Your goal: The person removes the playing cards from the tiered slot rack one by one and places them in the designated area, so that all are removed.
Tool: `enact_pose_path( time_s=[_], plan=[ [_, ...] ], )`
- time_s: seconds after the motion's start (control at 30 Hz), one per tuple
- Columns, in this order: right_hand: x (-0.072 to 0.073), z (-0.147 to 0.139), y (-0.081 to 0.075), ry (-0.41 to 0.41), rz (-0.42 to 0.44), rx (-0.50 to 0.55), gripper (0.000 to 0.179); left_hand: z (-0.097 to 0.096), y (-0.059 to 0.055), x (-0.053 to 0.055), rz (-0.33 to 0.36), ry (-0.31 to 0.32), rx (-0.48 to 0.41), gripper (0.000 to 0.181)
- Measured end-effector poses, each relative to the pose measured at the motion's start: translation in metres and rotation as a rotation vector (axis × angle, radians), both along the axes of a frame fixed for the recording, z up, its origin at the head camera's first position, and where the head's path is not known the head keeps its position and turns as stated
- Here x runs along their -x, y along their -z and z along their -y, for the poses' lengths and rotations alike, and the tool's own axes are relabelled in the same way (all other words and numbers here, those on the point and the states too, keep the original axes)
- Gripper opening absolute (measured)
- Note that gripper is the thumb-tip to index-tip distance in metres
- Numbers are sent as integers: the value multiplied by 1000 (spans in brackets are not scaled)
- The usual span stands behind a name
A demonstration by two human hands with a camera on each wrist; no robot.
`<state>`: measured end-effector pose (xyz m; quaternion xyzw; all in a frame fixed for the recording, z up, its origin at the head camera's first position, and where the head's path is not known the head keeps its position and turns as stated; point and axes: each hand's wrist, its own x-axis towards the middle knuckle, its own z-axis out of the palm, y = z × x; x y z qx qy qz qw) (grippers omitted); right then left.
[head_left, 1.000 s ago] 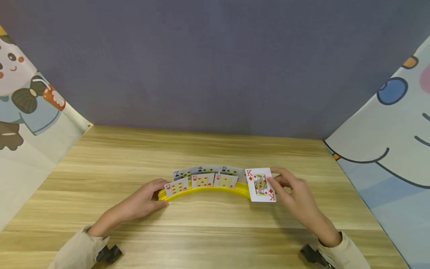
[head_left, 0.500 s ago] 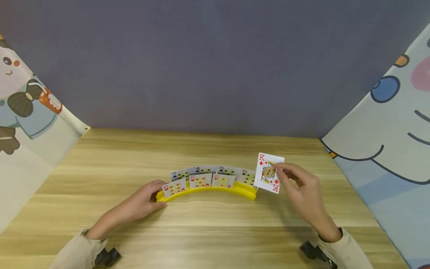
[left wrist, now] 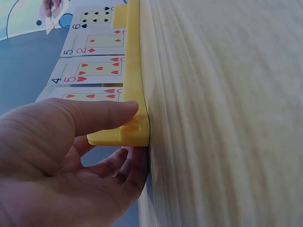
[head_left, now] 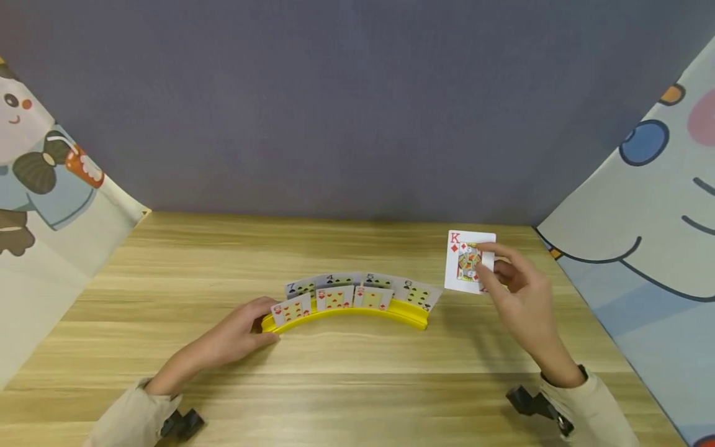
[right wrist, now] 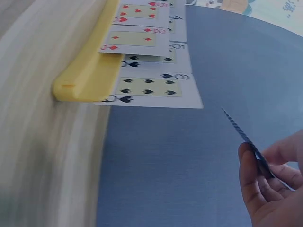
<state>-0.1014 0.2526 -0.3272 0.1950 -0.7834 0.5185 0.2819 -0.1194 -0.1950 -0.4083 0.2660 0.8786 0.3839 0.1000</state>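
A curved yellow card holder [head_left: 410,314] stands on the wooden table. My left hand [head_left: 246,326] grips its left end, thumb in front and fingers behind, as the left wrist view shows. Playing cards lean in two rows. At the back are a seven, a four, a five and the six of spades [head_left: 416,293]; in front are a six of hearts [head_left: 292,310], the five of hearts [head_left: 335,298] and the two of diamonds [head_left: 373,298]. Behind and right of the holder, my right hand [head_left: 522,298] pinches the king of diamonds [head_left: 460,279] by its right edge, raised and apart from the rack.
The wooden tabletop [head_left: 335,397] ends at a grey-blue panel [head_left: 346,112] at the back. Cartoon-printed panels [head_left: 659,248] flank it on both sides. A dark wrist-worn device [head_left: 539,410] sits at each cuff.
My right hand has carried the king of diamonds from the holder's right end, up and to the right, uncovering the six of spades. The left hand stays on the holder.
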Motion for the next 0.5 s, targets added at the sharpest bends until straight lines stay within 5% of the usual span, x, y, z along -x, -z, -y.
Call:
enact_pose_path(
  time_s=[0.27,0.5],
  plan=[
    [16,0,2,90,48,-95,38,1,-2,-1,2,-2,1,43],
    [43,6,9,82,168,-23,33,-1,-1,-1,3,9,-2,45]
  ],
)
